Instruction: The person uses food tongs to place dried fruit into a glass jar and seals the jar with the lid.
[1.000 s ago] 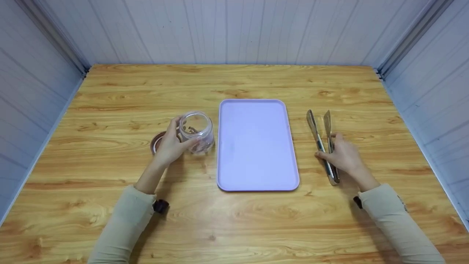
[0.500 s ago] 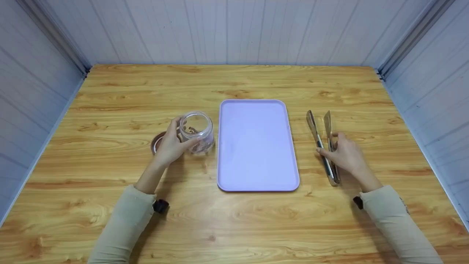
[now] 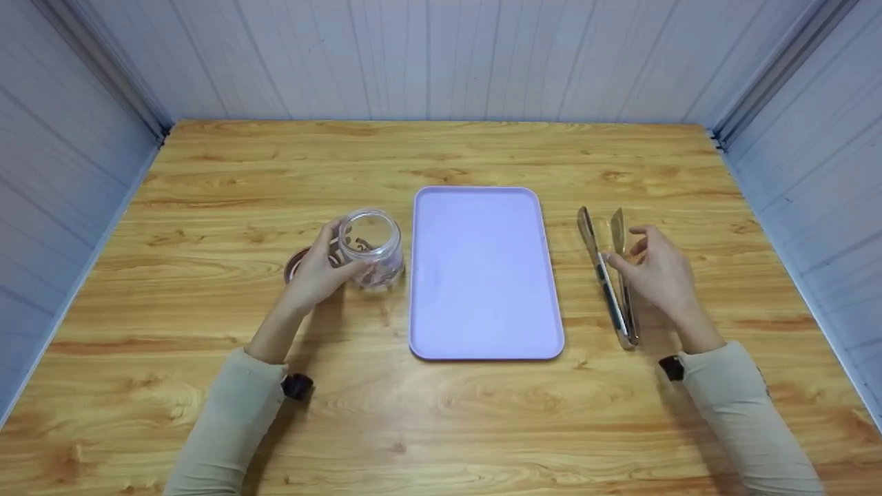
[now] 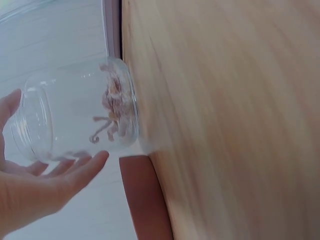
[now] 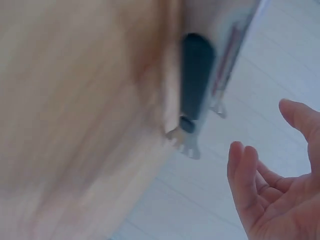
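Note:
A clear jar [image 3: 375, 258] stands upright left of the tray, holding small brownish curly pieces [image 4: 115, 102] at its bottom. My left hand [image 3: 318, 274] stands around the jar's left and near side, with thumb and fingers loosely spread; whether they touch it is hard to tell. Partly behind that hand lies a brown round lid [image 3: 296, 264]. Metal tongs [image 3: 610, 296] with dark grip inlays lie spread on the table at the right. My right hand [image 3: 663, 272] hovers over their right arm, fingers relaxed and holding nothing. In the right wrist view, the fingers are apart from the tongs.
A lilac rectangular tray [image 3: 486, 275] lies between the jar and the tongs. The wooden table [image 3: 441, 420] is bounded by pale panel walls [image 3: 441, 62] at the back and both sides.
My right hand has come off the tongs, moving up and slightly right; the tongs stay put. My left hand has shifted slightly left, while the jar stays in place.

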Demonstrator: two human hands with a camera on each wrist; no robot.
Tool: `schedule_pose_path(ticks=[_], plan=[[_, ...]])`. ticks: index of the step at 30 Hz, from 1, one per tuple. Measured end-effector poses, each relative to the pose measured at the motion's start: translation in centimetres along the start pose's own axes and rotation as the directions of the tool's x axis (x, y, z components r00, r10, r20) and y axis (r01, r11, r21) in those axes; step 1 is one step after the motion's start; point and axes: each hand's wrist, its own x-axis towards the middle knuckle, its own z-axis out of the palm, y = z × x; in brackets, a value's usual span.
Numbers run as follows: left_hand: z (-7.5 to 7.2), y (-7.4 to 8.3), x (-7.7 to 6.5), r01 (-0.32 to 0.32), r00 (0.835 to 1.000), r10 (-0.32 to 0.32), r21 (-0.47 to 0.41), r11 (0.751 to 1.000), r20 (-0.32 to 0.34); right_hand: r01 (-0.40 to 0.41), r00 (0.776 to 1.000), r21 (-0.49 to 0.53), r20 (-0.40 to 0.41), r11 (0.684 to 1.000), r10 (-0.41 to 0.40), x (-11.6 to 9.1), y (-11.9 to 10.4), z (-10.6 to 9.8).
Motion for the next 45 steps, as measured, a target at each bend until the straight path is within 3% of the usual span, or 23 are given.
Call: schedule_pose_path(ticks=[6, 11, 17, 24, 28, 45], plan=[[-0.7, -2.1, 0.8, -0.026, 0.998, 0.032, -0.1, 0.995, 0.061, -0.034, 0.999, 0.148, 0.018, 0.988, 0.031, 0.6, -1.4, -0.2], [-1.2, -3.8, 1.5, -0.066, 0.993, 0.077, -0.125, 0.99, 0.087, 0.034, 0.999, 0.279, 0.006, 0.96, -0.037, 1.3, -2.5, 0.3], [-1.5, -4.1, 1.7, -0.059, 0.991, 0.071, -0.104, 0.993, 0.118, 0.093, 0.993, 0.429, 0.03, 0.898, -0.118, 1.8, -5.3, 0.2], [-1.7, -4.2, 1.9, -0.053, 0.994, 0.061, -0.079, 0.995, 0.096, 0.141, 0.977, 0.534, 0.059, 0.833, -0.203, 2.4, -8.6, 0.5], [-1.8, -4.5, 2.0, -0.049, 0.994, 0.06, -0.113, 0.992, 0.096, 0.18, 0.96, 0.571, 0.076, 0.801, -0.269, 3.1, -9.4, 1.1], [-2.1, -4.5, 2.1, -0.039, 0.994, 0.05, -0.116, 0.992, 0.098, 0.191, 0.922, 0.624, 0.151, 0.758, -0.357, 5.0, -12.9, 3.2]])
